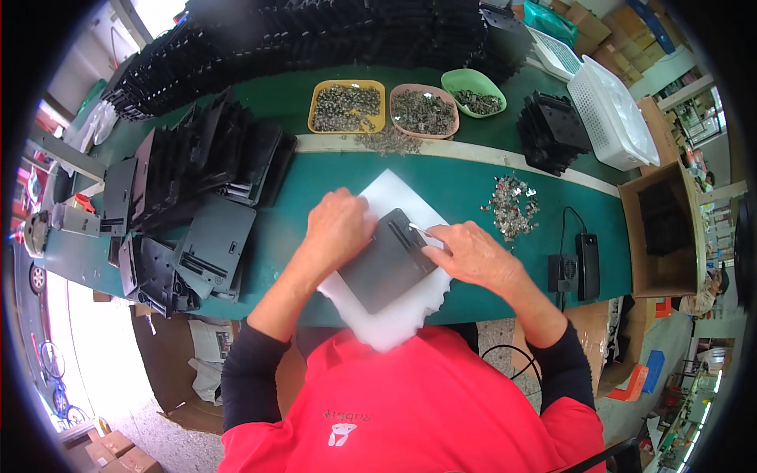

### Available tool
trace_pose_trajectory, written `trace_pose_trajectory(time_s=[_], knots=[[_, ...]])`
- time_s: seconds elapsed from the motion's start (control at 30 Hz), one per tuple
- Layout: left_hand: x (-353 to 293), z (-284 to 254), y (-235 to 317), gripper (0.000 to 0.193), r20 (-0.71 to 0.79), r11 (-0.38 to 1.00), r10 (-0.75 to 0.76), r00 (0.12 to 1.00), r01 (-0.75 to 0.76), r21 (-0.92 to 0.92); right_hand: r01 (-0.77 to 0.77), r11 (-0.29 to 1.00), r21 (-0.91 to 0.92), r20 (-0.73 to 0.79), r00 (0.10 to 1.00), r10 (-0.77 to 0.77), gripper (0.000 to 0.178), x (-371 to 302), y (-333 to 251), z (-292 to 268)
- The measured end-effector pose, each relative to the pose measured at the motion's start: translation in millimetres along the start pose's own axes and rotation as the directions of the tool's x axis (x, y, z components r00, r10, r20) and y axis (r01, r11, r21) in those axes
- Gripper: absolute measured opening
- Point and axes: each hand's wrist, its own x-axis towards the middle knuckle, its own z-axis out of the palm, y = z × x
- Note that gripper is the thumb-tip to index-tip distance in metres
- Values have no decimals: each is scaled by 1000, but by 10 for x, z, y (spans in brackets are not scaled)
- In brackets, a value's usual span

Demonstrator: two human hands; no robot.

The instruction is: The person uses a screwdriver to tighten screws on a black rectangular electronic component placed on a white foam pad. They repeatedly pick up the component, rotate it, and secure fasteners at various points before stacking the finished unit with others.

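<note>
A flat black plastic panel (382, 268) with slots along one side lies at a slant on a white foam sheet (386, 189), close in front of me. My left hand (337, 229) is at the panel's upper left edge with its fingers curled. Their tips are blurred, and whatever they may hold is hidden. From the right, my right hand (475, 256) is closed round a thin silver metal tool (423, 230), whose tip is over the slotted side of the panel. Most of that tool is covered by the fingers, so its exact kind does not show.
Small metal parts fill a yellow tray (314, 106), a pink tray (453, 118) and a green bowl (497, 107). A loose heap of parts (512, 206) is at right, near a black power adapter (587, 264). Stacked black panels (217, 240) stand at left, a white basket (611, 118) far right.
</note>
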Motion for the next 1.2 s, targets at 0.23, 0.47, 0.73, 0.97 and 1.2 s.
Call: trace_pose_trajectory(time_s=[0.23, 0.47, 0.73, 0.97, 1.2], knots=[[1251, 160, -686, 12, -387, 993, -78, 919, 108, 55, -62, 930, 362, -168, 977, 130, 26, 155, 167, 506], [1862, 133, -858, 22, -85, 938, -328, 941, 335, 93, 114, 935, 336, -303, 953, -7, 25, 181, 354, 707], [1954, 275, -1275, 22, -216, 989, -84, 973, 107, 100, -29, 868, 496, -158, 980, 123, 22, 184, 342, 575], [1746, 196, -1117, 24, -297, 998, -34, 954, 16, -63, 136, 830, 540, -344, 936, 70, 21, 177, 409, 492], [768, 256, -116, 13, -67, 543, -115, 991, 6, -839, 335, 834, 439, -733, 670, 117, 13, 754, 197, 428]])
